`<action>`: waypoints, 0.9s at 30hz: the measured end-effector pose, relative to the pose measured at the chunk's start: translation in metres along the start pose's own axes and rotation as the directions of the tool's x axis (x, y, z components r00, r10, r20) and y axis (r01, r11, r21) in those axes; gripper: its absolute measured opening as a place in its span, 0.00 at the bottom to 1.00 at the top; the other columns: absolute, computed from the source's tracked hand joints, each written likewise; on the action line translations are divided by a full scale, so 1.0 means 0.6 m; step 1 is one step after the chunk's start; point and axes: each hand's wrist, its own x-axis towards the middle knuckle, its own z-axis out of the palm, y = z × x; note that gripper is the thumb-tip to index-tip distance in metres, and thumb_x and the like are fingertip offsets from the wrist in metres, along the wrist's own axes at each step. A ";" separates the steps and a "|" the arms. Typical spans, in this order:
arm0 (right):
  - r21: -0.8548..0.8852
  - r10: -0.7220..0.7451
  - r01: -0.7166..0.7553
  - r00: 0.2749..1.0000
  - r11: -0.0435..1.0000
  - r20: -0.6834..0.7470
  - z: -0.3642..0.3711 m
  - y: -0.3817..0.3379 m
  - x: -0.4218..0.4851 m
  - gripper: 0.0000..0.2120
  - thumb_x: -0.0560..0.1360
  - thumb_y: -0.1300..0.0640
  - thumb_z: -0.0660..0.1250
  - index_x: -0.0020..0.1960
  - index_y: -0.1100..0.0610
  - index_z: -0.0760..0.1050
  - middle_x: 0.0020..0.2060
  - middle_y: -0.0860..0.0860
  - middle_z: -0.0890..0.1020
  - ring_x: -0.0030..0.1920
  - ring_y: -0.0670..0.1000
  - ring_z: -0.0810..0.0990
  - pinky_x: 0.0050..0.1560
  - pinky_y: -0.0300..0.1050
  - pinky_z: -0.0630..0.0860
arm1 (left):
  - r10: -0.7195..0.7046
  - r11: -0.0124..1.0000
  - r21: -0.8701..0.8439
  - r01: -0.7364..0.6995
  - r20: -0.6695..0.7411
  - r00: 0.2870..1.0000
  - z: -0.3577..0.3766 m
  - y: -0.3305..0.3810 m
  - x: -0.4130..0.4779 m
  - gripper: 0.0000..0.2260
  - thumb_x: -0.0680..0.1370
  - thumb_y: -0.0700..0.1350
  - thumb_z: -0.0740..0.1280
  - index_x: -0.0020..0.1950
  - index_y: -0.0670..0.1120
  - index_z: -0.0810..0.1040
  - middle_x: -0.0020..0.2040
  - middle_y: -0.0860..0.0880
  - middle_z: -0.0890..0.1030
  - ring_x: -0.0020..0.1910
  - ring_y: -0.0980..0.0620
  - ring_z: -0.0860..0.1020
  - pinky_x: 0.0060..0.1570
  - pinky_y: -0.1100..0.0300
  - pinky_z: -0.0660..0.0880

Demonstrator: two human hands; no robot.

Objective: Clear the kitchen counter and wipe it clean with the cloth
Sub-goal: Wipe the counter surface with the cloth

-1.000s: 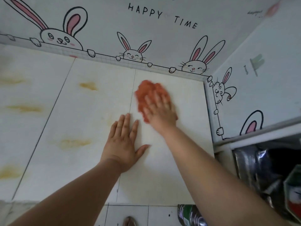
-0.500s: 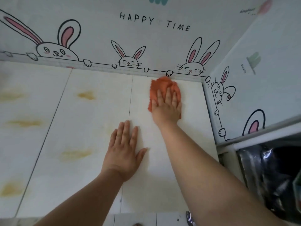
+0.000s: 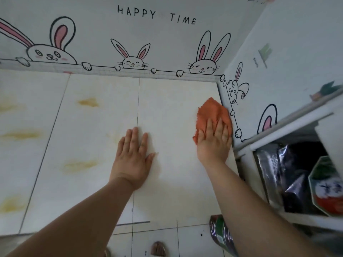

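An orange cloth lies on the pale tiled counter against the right wall. My right hand presses flat on the cloth's near part, fingers spread over it. My left hand rests palm down on the bare counter to the left of it, fingers apart, holding nothing. Yellow-brown stains mark the counter's left and middle tiles.
Walls with rabbit drawings close the counter at the back and right. A white shelf unit at the right holds dark foil packets and a green-red package. Floor tiles and a stack of packets lie below the counter's front edge.
My right hand has slid the cloth from the back wall to the right and nearer, up against the right wall. My left hand stays flat in place.
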 end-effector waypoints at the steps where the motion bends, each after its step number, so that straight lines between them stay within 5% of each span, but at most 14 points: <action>1: -0.003 -0.011 0.011 1.000 1.000 -0.019 0.004 -0.001 -0.043 0.29 0.78 0.39 0.43 0.77 0.47 0.52 0.78 0.54 0.51 0.77 0.57 0.51 0.75 0.58 0.49 | 0.003 1.000 0.002 -0.003 0.004 1.000 -0.001 0.000 0.000 0.31 0.76 0.61 0.36 0.77 0.48 0.42 0.78 0.43 0.40 0.76 0.45 0.38 0.74 0.51 0.38; 5: -0.049 -0.273 0.274 0.962 0.961 0.024 0.009 -0.005 -0.227 0.28 0.79 0.39 0.46 0.77 0.46 0.52 0.78 0.54 0.51 0.77 0.57 0.50 0.75 0.58 0.50 | -0.005 1.000 0.003 0.005 0.030 1.000 -0.005 0.003 -0.001 0.31 0.76 0.61 0.37 0.77 0.48 0.40 0.77 0.43 0.39 0.76 0.45 0.38 0.74 0.51 0.38; 9: -0.031 -0.535 0.537 0.843 0.843 0.048 0.007 -0.031 -0.171 0.24 0.79 0.39 0.50 0.74 0.42 0.60 0.77 0.50 0.58 0.76 0.54 0.56 0.72 0.57 0.56 | -0.005 1.000 0.004 0.005 0.040 0.999 -0.006 0.004 0.002 0.32 0.75 0.61 0.35 0.77 0.48 0.41 0.77 0.42 0.40 0.76 0.45 0.38 0.74 0.52 0.37; 11: -0.024 -0.515 0.516 0.856 0.856 0.034 0.008 -0.067 -0.077 0.24 0.79 0.39 0.49 0.73 0.40 0.63 0.76 0.48 0.60 0.76 0.53 0.58 0.72 0.57 0.56 | -0.005 1.000 -0.001 0.005 0.035 0.999 -0.003 0.003 0.001 0.32 0.75 0.60 0.34 0.77 0.48 0.42 0.77 0.43 0.40 0.76 0.46 0.38 0.74 0.52 0.36; 16: 0.001 -0.328 0.334 0.924 0.943 0.197 0.010 -0.158 0.057 0.25 0.80 0.38 0.45 0.76 0.38 0.49 0.78 0.45 0.44 0.77 0.50 0.41 0.74 0.56 0.41 | -0.001 1.000 -0.026 0.001 0.011 1.000 0.001 0.000 0.000 0.31 0.75 0.58 0.34 0.77 0.48 0.44 0.78 0.43 0.41 0.76 0.46 0.38 0.73 0.54 0.34; 23: 0.013 -0.610 0.611 0.789 0.792 0.078 0.016 -0.061 -0.182 0.25 0.79 0.42 0.47 0.76 0.44 0.57 0.77 0.48 0.56 0.77 0.52 0.54 0.73 0.55 0.52 | 0.021 0.998 -0.062 -0.017 0.058 0.998 -0.009 -0.001 0.004 0.33 0.73 0.55 0.36 0.77 0.47 0.47 0.78 0.42 0.43 0.76 0.44 0.40 0.73 0.53 0.37; 27: 0.026 -0.664 0.669 0.732 0.743 0.151 0.009 -0.043 -0.241 0.24 0.80 0.42 0.48 0.75 0.43 0.58 0.77 0.48 0.56 0.77 0.52 0.52 0.72 0.58 0.51 | 0.038 0.929 -0.370 -0.012 0.064 0.997 -0.043 -0.022 0.001 0.26 0.78 0.48 0.45 0.77 0.46 0.51 0.78 0.46 0.49 0.77 0.48 0.43 0.73 0.58 0.39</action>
